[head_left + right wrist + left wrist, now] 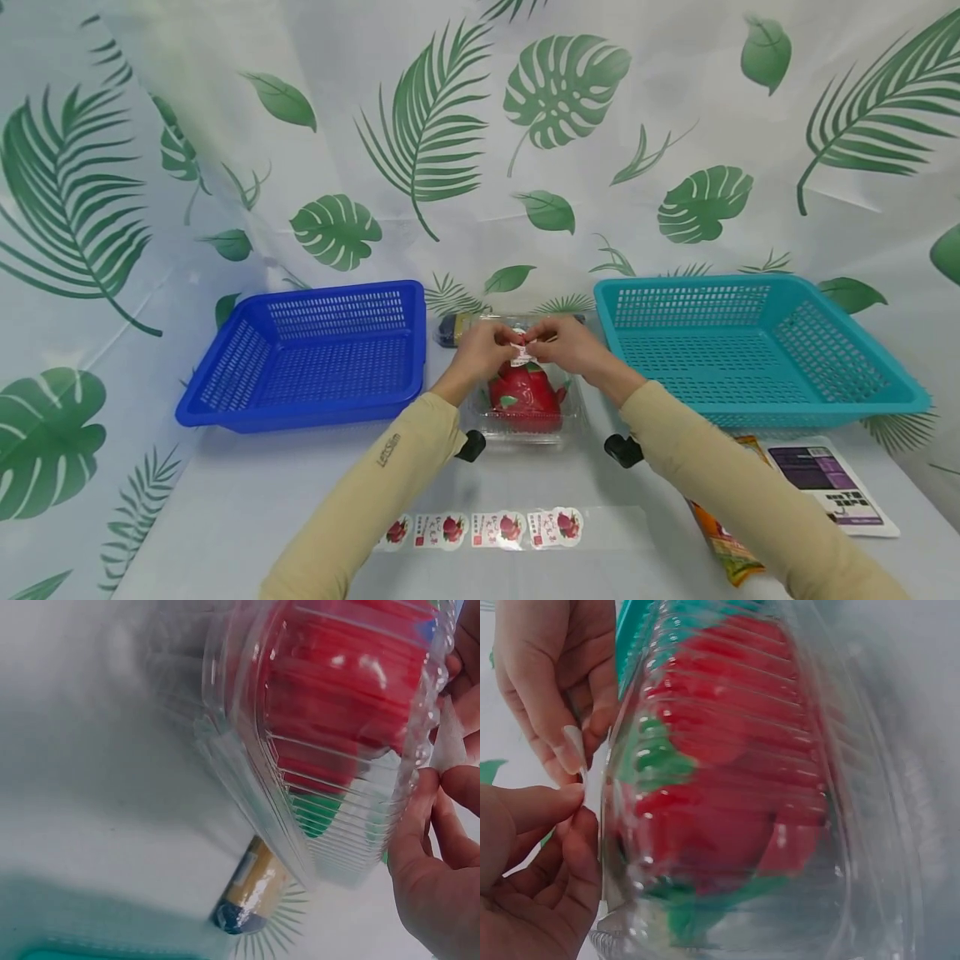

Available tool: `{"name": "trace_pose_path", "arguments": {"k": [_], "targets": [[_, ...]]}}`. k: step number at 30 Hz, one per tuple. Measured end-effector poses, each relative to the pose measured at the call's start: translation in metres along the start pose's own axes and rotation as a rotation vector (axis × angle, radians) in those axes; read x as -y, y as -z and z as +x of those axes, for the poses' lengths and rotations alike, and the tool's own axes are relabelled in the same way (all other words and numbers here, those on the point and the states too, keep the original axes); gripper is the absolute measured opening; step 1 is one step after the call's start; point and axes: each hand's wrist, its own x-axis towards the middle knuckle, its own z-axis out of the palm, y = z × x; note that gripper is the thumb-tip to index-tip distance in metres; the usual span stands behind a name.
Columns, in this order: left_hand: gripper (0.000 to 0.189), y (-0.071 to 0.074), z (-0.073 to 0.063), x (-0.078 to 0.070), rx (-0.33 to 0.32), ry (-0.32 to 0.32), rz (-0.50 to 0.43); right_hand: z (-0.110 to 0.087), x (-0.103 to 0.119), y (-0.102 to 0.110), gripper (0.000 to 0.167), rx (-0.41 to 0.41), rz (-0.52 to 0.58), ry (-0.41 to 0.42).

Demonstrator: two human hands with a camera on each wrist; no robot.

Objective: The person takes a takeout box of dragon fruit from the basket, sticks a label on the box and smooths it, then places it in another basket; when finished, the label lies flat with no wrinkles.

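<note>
Above a clear plastic clamshell box (517,435), my left hand (480,352) and right hand (573,346) meet with their fingertips close together. Between them they pinch a small white sticker (522,357) with red on it. In the left wrist view the sticker (574,742) looks bent between the fingers. Inside the lidded box lie red dragon fruits (525,396) with green tips; how many is unclear through the plastic. The right wrist view shows the right thumb and finger on the sticker (448,742), beside the box's ridged wall.
A blue basket (300,418) stands on the left, a teal basket (750,410) on the right. In front lies a clear strip (618,529) bearing several fruit stickers. An orange packet (723,546) and a white-and-purple package (840,487) lie front right. Behind the box is a dark wrapped item (447,331).
</note>
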Motion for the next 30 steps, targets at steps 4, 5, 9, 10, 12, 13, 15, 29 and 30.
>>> {"name": "trace_pose_path", "arguments": {"k": [4, 5, 9, 10, 12, 13, 15, 29, 30], "targets": [[0.013, 0.0001, 0.0021, 0.0012, 0.011, 0.018, 0.022, 0.0018, -0.0007, -0.0002, 0.027, 0.008, -0.002, -0.007], [0.012, 0.0001, 0.0024, 0.0017, 0.012, 0.022, 0.027, 0.0020, -0.0007, -0.0004, 0.027, 0.008, -0.006, -0.007], [0.011, -0.0009, 0.0032, 0.0038, 0.010, 0.036, 0.029, 0.0023, -0.0013, -0.0002, 0.027, 0.010, -0.020, 0.001], [0.011, -0.0013, 0.0035, 0.0042, 0.009, 0.035, 0.029, 0.0023, -0.0014, -0.0001, 0.027, 0.010, -0.023, 0.003], [0.011, -0.0020, 0.0037, 0.0045, 0.009, 0.031, 0.034, 0.0027, -0.0019, 0.0002, 0.028, 0.011, -0.027, 0.003], [0.011, -0.0022, 0.0036, 0.0044, 0.009, 0.027, 0.038, 0.0030, -0.0023, 0.0003, 0.028, 0.012, -0.028, -0.001], [0.011, -0.0026, 0.0036, 0.0039, 0.011, 0.020, 0.045, 0.0032, -0.0028, 0.0004, 0.028, 0.012, -0.030, -0.007], [0.012, -0.0022, 0.0042, 0.0062, 0.028, 0.010, 0.046, 0.0049, -0.0034, -0.0015, 0.030, 0.023, -0.028, -0.023], [0.012, -0.0019, 0.0044, 0.0064, 0.028, 0.008, 0.047, 0.0050, -0.0030, -0.0017, 0.030, 0.023, -0.029, -0.022]]}}
